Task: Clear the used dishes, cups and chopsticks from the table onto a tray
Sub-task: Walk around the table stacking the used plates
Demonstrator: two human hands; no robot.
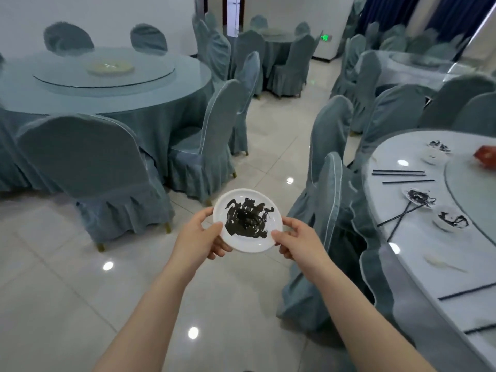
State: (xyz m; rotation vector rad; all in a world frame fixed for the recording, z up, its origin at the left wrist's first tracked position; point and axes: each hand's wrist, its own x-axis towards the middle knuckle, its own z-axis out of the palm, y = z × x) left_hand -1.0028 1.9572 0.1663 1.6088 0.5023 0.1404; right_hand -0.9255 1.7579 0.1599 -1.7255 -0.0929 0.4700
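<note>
Both arms reach forward over the tiled floor, left hand (200,237) and right hand (298,241) pinching opposite rims of a round white plate (265,244) smeared with dark sauce, thumbs on top.

Open tiled floor (80,291) lies ahead and to my left. On my right, two covered chairs (326,210) stand tight against the round table (402,253), blocking my reach to its near edge.
</note>
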